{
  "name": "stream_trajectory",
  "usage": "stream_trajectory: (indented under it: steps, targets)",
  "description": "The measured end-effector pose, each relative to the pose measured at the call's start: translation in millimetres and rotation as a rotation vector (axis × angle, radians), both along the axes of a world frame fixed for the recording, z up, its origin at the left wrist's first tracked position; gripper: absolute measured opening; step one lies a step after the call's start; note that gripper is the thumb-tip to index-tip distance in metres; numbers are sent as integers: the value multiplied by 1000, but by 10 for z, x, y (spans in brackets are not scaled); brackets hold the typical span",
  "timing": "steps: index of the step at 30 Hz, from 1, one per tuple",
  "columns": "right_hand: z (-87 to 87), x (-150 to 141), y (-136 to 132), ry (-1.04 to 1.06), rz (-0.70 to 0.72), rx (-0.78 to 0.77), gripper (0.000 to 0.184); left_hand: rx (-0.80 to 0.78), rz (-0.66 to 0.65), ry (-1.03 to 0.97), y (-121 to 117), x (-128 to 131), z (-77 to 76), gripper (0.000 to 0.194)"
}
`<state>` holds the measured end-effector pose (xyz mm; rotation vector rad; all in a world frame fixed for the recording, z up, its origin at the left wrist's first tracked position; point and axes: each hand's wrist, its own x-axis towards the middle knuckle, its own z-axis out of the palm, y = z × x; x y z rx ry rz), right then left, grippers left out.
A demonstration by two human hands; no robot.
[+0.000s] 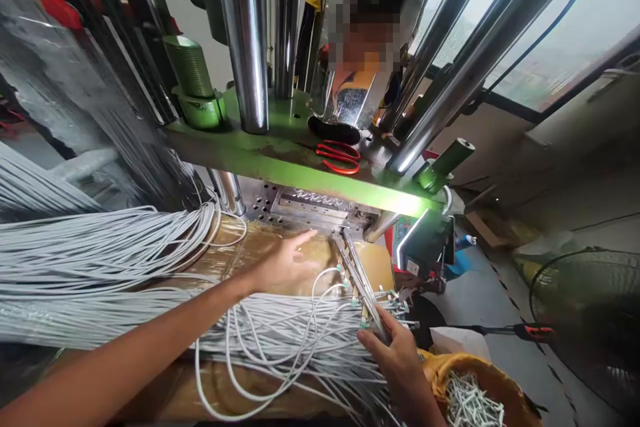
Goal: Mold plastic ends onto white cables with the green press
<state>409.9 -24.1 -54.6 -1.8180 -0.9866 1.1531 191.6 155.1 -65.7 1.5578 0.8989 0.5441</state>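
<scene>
My right hand [397,350] grips the near end of a long, narrow metal fixture [361,273] that looks like two slim bars side by side. It slants away from me toward the machine. Along its left edge sit several white cable ends with teal tips [354,302], their white cables [265,383] looping down over the bench. To the left, my left hand [290,263] hovers over the brown bench covering [260,240] with its index finger stretched out, holding nothing. Just beyond both hands is a metal mould [313,207] with a row of shaped cavities, under the green press plate [300,177].
Thick bundles of white cable [100,247] cover the left of the bench. Red-handled snips [340,155] lie on the green plate among steel columns [245,40]. At the lower right stands a yellow-lined container [437,367] of white pieces; a fan [590,307] stands farther right. Someone is behind the press.
</scene>
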Motion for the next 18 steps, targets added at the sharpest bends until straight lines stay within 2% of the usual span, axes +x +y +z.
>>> stream_trajectory:
  steps: [2,4,6,8,10,12,14,16,18]
  targets:
    - [-14,25,67,8,5,24,53,-12,-49,-60,52,166,-64,98]
    - [-3,73,164,2,50,48,53,3,-49,-110,110,189,-109,100]
    - [49,127,310,-8,127,69,52,116,-16,-101,151,110,-131,90]
    - [122,167,509,-30,233,82,50,316,47,-23,185,-5,-132,74]
    - [174,186,758,-77,331,78,51,507,140,78,243,-99,-129,60]
    - [178,190,1044,-169,362,102,51,625,259,148,356,-139,-134,53]
    - [140,190,1355,-310,325,218,50,655,393,204,534,-120,-147,52]
    - [87,194,1669,-430,283,371,47,610,501,260,761,-56,-155,45]
    - [40,204,1960,-482,267,458,39,550,543,286,997,25,-147,35]
